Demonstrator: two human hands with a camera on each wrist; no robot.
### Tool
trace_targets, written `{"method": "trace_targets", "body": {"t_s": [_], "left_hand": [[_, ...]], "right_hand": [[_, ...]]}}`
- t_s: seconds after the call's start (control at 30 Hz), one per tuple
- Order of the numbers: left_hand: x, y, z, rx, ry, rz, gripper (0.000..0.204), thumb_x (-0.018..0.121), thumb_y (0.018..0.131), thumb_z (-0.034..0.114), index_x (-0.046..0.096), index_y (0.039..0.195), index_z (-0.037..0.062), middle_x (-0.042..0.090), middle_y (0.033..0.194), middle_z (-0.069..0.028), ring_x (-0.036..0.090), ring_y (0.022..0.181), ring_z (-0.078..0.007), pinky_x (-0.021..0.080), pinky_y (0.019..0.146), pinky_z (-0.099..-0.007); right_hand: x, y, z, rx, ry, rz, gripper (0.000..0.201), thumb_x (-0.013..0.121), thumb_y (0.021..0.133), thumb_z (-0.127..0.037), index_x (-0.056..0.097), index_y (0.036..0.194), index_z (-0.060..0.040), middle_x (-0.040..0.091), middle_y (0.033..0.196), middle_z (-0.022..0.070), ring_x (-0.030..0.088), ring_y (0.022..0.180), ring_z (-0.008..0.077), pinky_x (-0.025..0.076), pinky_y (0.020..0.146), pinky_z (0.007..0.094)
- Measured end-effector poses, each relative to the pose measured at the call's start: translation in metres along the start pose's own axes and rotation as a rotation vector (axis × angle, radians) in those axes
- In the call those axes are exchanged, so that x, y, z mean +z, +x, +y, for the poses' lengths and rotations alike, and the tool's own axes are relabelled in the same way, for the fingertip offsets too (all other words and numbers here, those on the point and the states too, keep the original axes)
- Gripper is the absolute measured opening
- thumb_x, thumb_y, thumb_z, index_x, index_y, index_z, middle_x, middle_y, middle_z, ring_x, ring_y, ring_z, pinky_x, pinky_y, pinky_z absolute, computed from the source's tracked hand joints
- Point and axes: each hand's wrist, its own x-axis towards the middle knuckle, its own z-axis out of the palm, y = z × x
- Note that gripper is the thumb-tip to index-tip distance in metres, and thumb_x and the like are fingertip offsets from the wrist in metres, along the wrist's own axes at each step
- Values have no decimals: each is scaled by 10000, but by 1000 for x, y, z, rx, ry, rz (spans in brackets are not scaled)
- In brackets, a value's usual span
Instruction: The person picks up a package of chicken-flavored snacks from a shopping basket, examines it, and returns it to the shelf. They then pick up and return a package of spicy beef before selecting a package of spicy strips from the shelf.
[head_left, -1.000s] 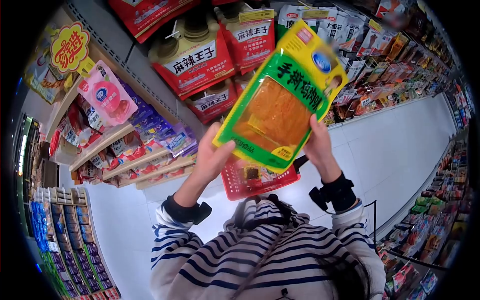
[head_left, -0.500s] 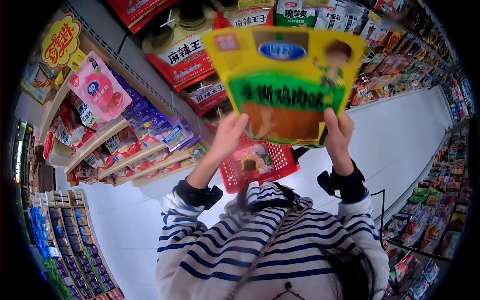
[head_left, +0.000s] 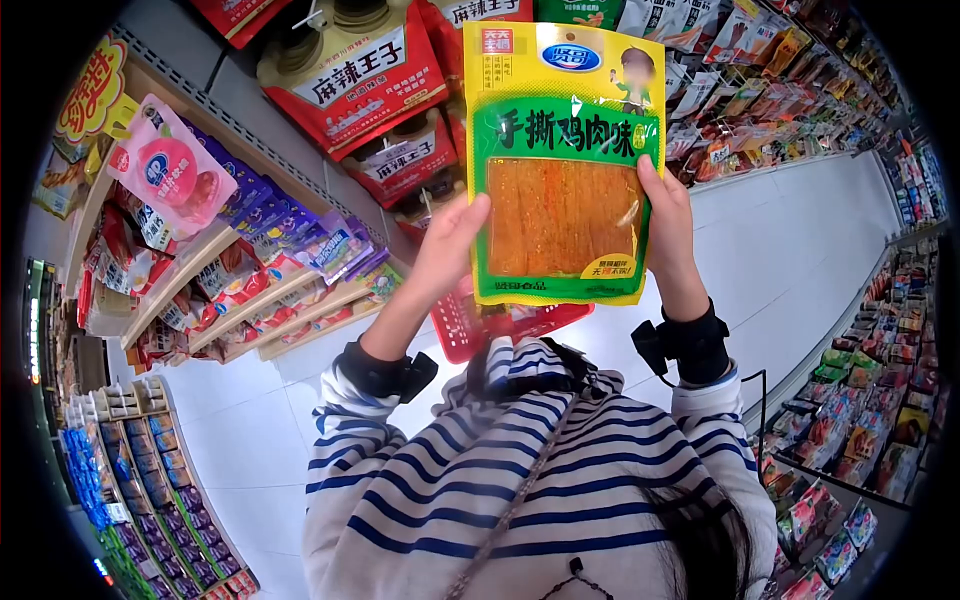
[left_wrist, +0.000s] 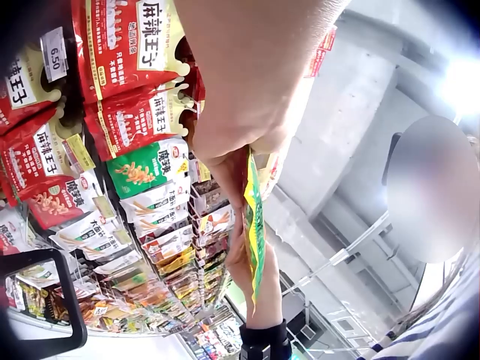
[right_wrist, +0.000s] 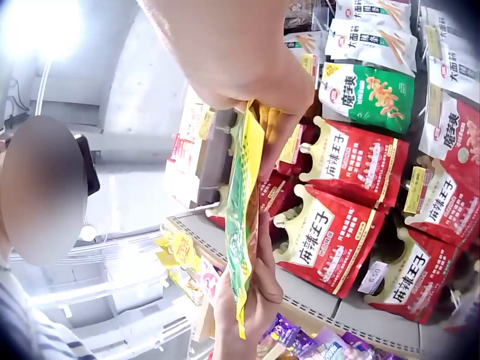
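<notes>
A yellow and green snack packet [head_left: 566,130] with a clear window onto orange-brown strips stands nearly upright before the chest in the head view, its printed front toward the wearer. My left hand [head_left: 453,240] grips its left edge, thumb on the front. On the opposite edge my right hand [head_left: 672,222] pinches it, thumb also in front and fingers behind. Both wrist views catch the packet [left_wrist: 255,232] edge-on between the two hands. Partly hidden below the packet is a red plastic basket [head_left: 455,328].
Red and cream snack bags [head_left: 365,75] hang on the rack just beyond the packet. To the left, a slanted wooden shelf [head_left: 180,280] holds pink and purple packs. More packets [head_left: 850,400] line the right side, and pale floor [head_left: 790,240] lies between.
The packet has gone from tilted rightward, through leaning back, to nearly straight and facing the wearer. Both hands keep hold of its sides. The basket is now more covered.
</notes>
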Motion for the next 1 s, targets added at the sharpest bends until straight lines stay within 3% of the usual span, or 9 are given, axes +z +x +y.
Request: {"method": "trace_targets", "body": {"t_s": [0.17, 0.3, 0.4, 0.53, 0.63, 0.73, 1.0], "left_hand": [[-7, -3, -8, -96, -77, 43, 278, 414, 868, 233, 478, 1030, 16, 539, 865, -13, 499, 760, -48, 412, 677, -201], [8, -8, 8, -59, -16, -32, 338, 534, 797, 116, 433, 1094, -10, 513, 1050, -85, 505, 925, -137, 417, 801, -281], [4, -6, 3, -97, 83, -59, 355, 601, 723, 22, 468, 1052, -6, 539, 1008, -81, 530, 870, -131, 442, 757, -277], [5, -8, -3, -108, 82, 46, 315, 613, 709, 11, 503, 1004, -9, 569, 939, -75, 553, 799, -123, 459, 716, -266], [9, -8, 0, -109, 33, 96, 298, 623, 701, 16, 515, 978, -11, 577, 899, -70, 551, 762, -112, 460, 685, -252], [11, -7, 0, -105, -10, 129, 317, 640, 684, 24, 513, 972, -13, 575, 866, -61, 540, 727, -93, 452, 652, -231], [8, -6, -7, -82, 53, 114, 303, 633, 693, 14, 513, 970, -8, 582, 904, -76, 558, 769, -124, 465, 693, -264]], "right_hand": [[0, 0, 5, 26, 11, 19, 243, 444, 851, -208, 522, 949, 0, 568, 866, 41, 538, 711, 75, 424, 627, 211], [-1, -3, 12, 53, 31, 0, 247, 441, 853, -215, 520, 952, -4, 570, 870, 41, 538, 724, 75, 423, 640, 210], [-2, -7, 18, 79, 46, -26, 253, 435, 855, -222, 517, 957, -6, 571, 872, 40, 539, 727, 76, 425, 639, 210], [0, -10, 19, 127, 104, -82, 263, 463, 842, -231, 512, 965, -4, 569, 888, 47, 542, 741, 83, 429, 630, 208], [-16, -12, 27, 230, -106, -148, 261, 533, 800, -189, 505, 978, 0, 562, 918, 61, 546, 777, 99, 439, 658, 217], [-9, -20, 19, 307, -132, -248, 283, 592, 748, -128, 506, 983, 4, 565, 911, 63, 548, 802, 112, 446, 695, 229], [-11, -23, 32, 261, -209, -172, 293, 623, 706, -54, 522, 972, 17, 583, 880, 69, 564, 743, 118, 465, 667, 233]]}}
